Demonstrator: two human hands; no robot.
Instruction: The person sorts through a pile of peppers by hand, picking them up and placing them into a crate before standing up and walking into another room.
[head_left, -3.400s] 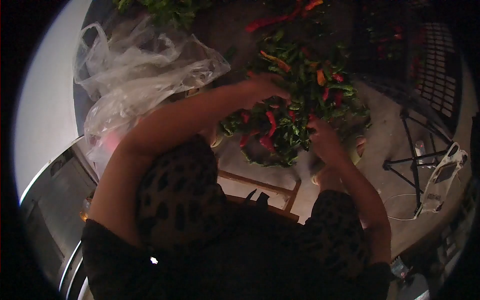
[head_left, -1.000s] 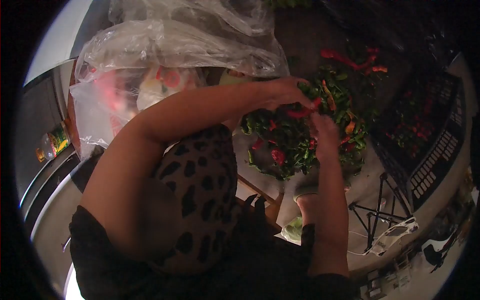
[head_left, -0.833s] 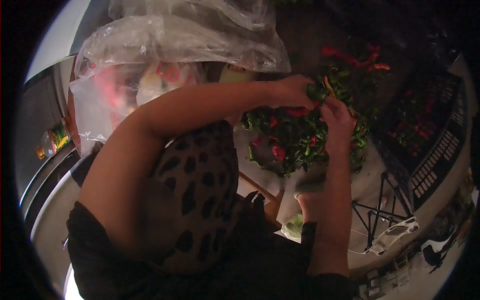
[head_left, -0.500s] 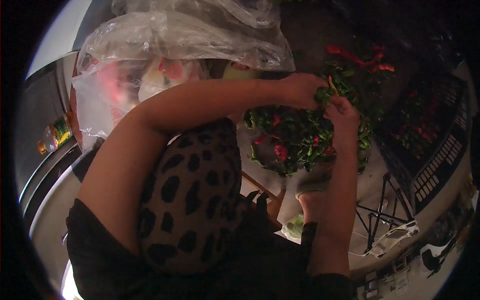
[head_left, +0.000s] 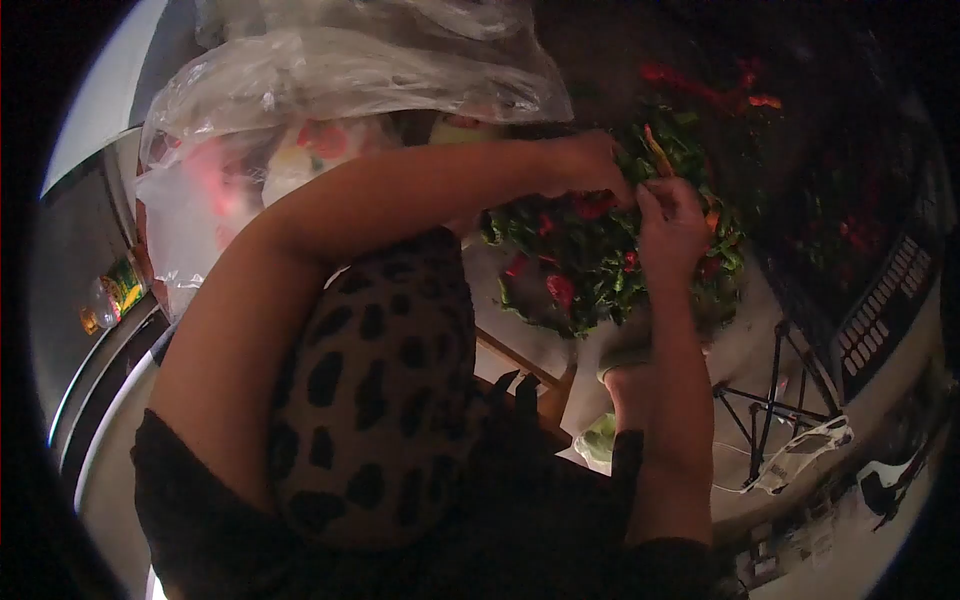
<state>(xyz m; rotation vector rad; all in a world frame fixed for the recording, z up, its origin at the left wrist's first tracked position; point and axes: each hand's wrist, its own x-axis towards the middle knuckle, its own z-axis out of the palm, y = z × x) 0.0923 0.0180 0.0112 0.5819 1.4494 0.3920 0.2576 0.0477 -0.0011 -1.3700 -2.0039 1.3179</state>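
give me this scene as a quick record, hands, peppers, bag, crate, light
left hand: fingers curled, at the pepper pile, close to the right hand; any grip hidden
right hand: thumb and fingers brought near each other; held item unclear
pepper pile: mostly green, some red and orange
plastic bag: see-through, crumpled, upper left of the view
crate: dark, slotted, right of the pile
light: dim

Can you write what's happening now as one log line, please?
left hand: over red and green peppers | right hand: close beside left | grip contents: too dark to tell
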